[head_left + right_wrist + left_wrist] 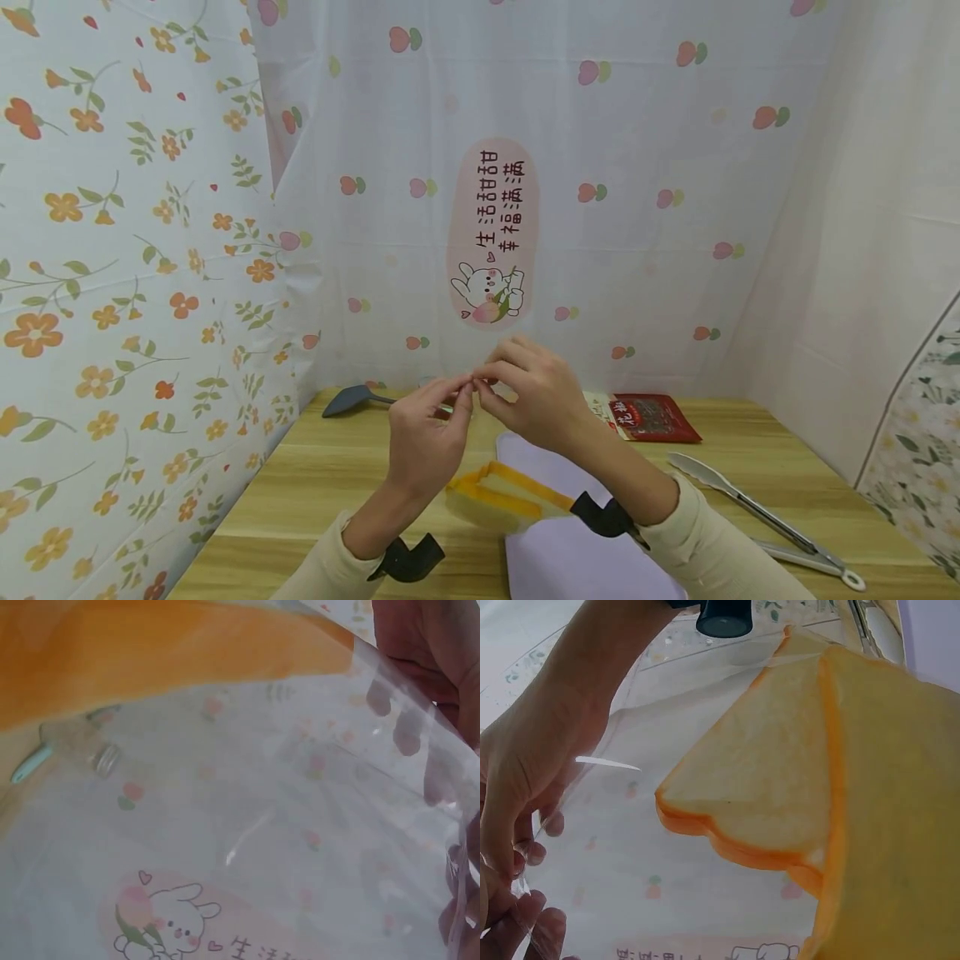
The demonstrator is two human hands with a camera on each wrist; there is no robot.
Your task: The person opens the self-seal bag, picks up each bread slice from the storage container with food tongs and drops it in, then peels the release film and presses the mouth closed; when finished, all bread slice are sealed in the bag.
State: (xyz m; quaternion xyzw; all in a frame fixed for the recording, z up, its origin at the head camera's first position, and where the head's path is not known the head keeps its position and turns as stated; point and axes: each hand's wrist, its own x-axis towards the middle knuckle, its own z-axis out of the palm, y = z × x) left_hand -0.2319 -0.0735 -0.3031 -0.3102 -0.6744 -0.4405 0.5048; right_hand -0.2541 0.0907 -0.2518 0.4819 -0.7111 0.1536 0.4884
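At the centre of the head view, my left hand (426, 435) and right hand (536, 398) meet fingertip to fingertip. Both pinch the edge of a clear plastic bag (300, 810), which hangs below them. Inside it are bread slices (757, 765) with orange-brown crusts, large in the left wrist view. From the head, the bread (487, 500) shows between my forearms, above the table. The film is nearly invisible there. Fingers of the right hand (525, 780) appear through the film in the left wrist view. Whether the bag's mouth is parted cannot be made out.
A purple mat (585, 558) lies on the wooden table (300, 500). Metal tongs (757, 508) rest at the right, a red packet (660, 418) at the back right. A dark spatula (352, 401) lies at the back left. Patterned curtains (637, 250) enclose the table.
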